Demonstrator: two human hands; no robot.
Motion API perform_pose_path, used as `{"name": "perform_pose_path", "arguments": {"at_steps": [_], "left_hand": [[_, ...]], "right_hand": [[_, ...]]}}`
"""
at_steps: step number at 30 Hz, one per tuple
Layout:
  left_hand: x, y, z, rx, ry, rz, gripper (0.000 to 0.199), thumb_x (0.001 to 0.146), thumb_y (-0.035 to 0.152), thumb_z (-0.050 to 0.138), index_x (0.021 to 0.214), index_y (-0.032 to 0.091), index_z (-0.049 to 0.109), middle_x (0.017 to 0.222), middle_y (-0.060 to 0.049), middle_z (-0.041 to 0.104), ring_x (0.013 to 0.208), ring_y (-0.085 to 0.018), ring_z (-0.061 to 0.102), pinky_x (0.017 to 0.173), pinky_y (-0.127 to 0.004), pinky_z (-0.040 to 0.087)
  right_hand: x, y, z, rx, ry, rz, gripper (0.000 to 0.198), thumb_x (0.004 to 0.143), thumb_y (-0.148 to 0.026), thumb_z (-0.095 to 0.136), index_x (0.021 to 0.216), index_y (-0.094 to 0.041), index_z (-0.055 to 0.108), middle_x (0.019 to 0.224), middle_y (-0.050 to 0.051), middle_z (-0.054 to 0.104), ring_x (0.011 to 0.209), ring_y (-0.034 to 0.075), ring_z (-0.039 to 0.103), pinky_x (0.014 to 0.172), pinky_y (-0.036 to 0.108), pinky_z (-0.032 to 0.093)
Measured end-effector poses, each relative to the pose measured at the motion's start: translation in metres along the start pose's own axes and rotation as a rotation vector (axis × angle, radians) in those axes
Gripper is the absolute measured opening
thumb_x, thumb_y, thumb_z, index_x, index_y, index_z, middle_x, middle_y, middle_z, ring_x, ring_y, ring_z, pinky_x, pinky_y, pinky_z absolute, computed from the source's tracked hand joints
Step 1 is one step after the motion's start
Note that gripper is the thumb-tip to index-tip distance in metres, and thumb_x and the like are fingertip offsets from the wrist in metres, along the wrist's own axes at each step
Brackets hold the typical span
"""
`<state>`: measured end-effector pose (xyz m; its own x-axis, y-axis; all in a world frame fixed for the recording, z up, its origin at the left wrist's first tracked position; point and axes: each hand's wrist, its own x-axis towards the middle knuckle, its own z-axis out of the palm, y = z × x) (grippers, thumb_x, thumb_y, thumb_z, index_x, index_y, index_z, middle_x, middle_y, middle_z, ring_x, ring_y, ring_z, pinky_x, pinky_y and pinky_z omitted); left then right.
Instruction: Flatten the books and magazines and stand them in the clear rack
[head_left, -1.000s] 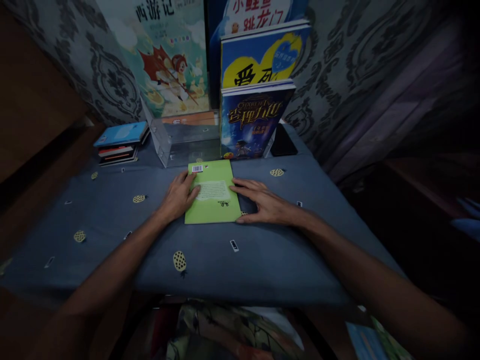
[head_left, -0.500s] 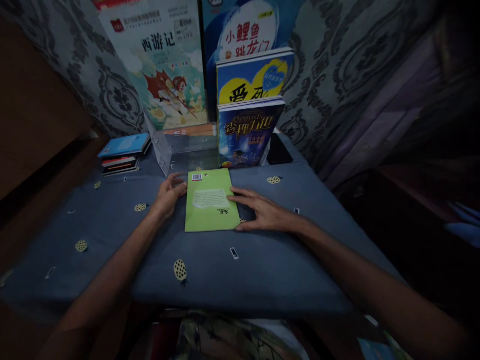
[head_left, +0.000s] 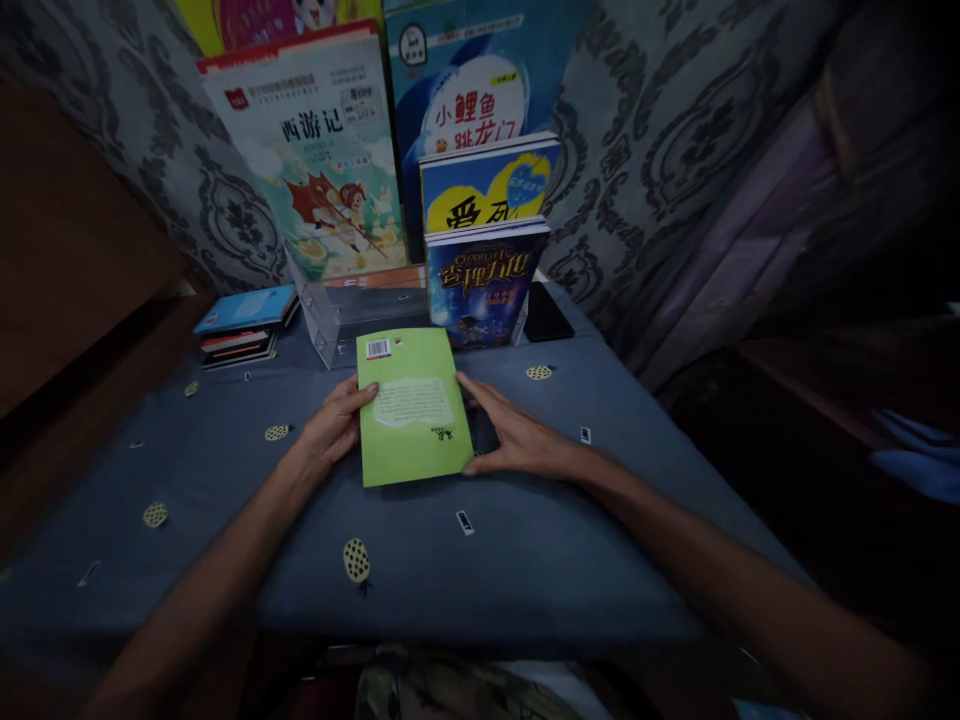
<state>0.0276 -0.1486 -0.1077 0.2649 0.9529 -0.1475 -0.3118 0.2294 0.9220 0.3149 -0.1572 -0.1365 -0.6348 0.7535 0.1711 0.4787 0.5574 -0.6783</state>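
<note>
A thin green book (head_left: 412, 450) shows its back cover, with a barcode at the upper left and a pale text panel in the middle. It is raised a little off the cloth. My left hand (head_left: 334, 420) grips its left edge, thumb on the cover and the other fingers partly hidden underneath. On the other side my right hand (head_left: 514, 430) rests against the right edge, with thumb at the lower corner and fingers along the side, some out of sight. Just behind stands a clear book stand (head_left: 322, 330), in which a dark blue book (head_left: 480, 285) leans at the right.
The table wears a blue-grey cloth (head_left: 570, 540) with pineapple prints. A white-covered book (head_left: 322, 130) and a tall blue book (head_left: 480, 65) stand behind the rack, near a blue-and-yellow book (head_left: 487, 185). Several stacked books (head_left: 247, 315) lie left; a black phone (head_left: 547, 312) lies right.
The green book has come up off the cloth and tilted slightly. My left thumb has moved onto its cover. The camera view has shifted up a little.
</note>
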Motion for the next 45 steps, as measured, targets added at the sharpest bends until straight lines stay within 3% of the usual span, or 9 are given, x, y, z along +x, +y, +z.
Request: {"name": "perform_pose_path", "arguments": {"at_steps": [3,7,11,15,19,23,34,38,45], "left_hand": [[-0.003,0.005,0.007,-0.035,-0.008,0.061,0.043,0.073,0.025,0.082,0.110,0.014,0.066,0.116,-0.013,0.075,0.114,-0.032,0.069,0.104,-0.048,0.055],[-0.006,0.009,0.015,-0.024,0.000,0.113,0.047,0.070,0.031,0.085,0.110,0.015,0.067,0.111,-0.012,0.077,0.116,-0.033,0.068,0.105,-0.048,0.054],[-0.012,0.015,0.015,0.041,0.028,0.194,0.046,0.065,0.038,0.086,0.103,0.017,0.071,0.102,-0.009,0.078,0.113,-0.034,0.069,0.103,-0.048,0.055],[-0.015,0.027,0.007,0.321,-0.055,0.353,0.035,0.069,0.045,0.082,0.093,0.020,0.075,0.098,-0.007,0.079,0.115,-0.035,0.068,0.105,-0.052,0.051],[-0.012,0.033,0.001,0.946,-0.428,0.434,0.027,0.082,0.042,0.073,0.101,0.023,0.076,0.124,-0.011,0.072,0.139,-0.035,0.049,0.116,-0.058,0.036],[-0.009,0.022,-0.004,1.359,-0.538,0.410,0.039,0.091,0.024,0.060,0.130,0.029,0.065,0.151,-0.008,0.053,0.149,-0.031,0.035,0.118,-0.059,0.032],[-0.013,0.017,-0.015,1.595,-0.540,0.335,0.072,0.095,0.018,0.054,0.158,0.037,0.026,0.168,-0.007,0.018,0.155,-0.035,0.017,0.120,-0.063,0.023],[-0.012,0.013,-0.017,1.538,-0.465,0.354,0.064,0.096,0.011,0.041,0.155,0.035,0.035,0.165,-0.006,0.028,0.153,-0.028,0.026,0.122,-0.057,0.027],[0.011,-0.002,0.001,1.642,-0.273,0.409,0.045,0.102,0.033,0.042,0.143,0.018,0.052,0.154,-0.014,0.048,0.145,-0.026,0.043,0.122,-0.050,0.030]], "right_hand": [[0.001,-0.003,0.000,0.040,0.073,0.092,0.126,0.074,-0.054,0.081,0.163,-0.024,-0.004,0.150,0.020,0.048,0.109,0.033,0.066,0.094,0.053,0.056],[0.005,-0.012,0.004,0.187,0.072,0.097,0.074,0.082,-0.041,0.075,0.148,-0.023,0.047,0.096,0.006,0.075,0.073,0.022,0.069,0.069,0.041,0.062],[0.015,-0.018,0.010,0.467,0.069,0.038,0.040,0.089,-0.039,0.063,0.125,-0.021,0.066,0.103,0.006,0.076,0.075,0.020,0.072,0.069,0.037,0.063],[0.030,-0.010,0.002,0.312,0.249,-0.038,0.028,0.089,-0.029,0.059,0.112,-0.023,0.073,0.112,0.007,0.075,0.102,0.027,0.072,0.095,0.049,0.058],[0.042,0.012,-0.005,0.054,0.342,-0.084,0.034,0.089,-0.015,0.052,0.114,-0.024,0.074,0.140,0.010,0.063,0.130,0.028,0.060,0.110,0.052,0.047],[0.047,0.032,0.001,-0.059,0.243,-0.102,0.047,0.086,-0.005,0.047,0.121,-0.023,0.071,0.147,0.010,0.057,0.138,0.025,0.052,0.112,0.053,0.045],[0.042,0.024,0.001,-0.204,0.175,-0.032,0.057,0.087,0.000,0.041,0.129,-0.029,0.066,0.147,0.005,0.058,0.141,0.025,0.049,0.118,0.061,0.033],[0.043,0.028,0.004,-0.212,0.229,-0.031,0.052,0.088,-0.003,0.044,0.126,-0.029,0.068,0.143,0.005,0.062,0.141,0.027,0.049,0.116,0.062,0.037],[0.046,0.042,0.003,-0.075,0.279,-0.060,0.046,0.089,-0.007,0.044,0.121,-0.024,0.072,0.138,0.007,0.065,0.132,0.024,0.058,0.113,0.050,0.045]]}}
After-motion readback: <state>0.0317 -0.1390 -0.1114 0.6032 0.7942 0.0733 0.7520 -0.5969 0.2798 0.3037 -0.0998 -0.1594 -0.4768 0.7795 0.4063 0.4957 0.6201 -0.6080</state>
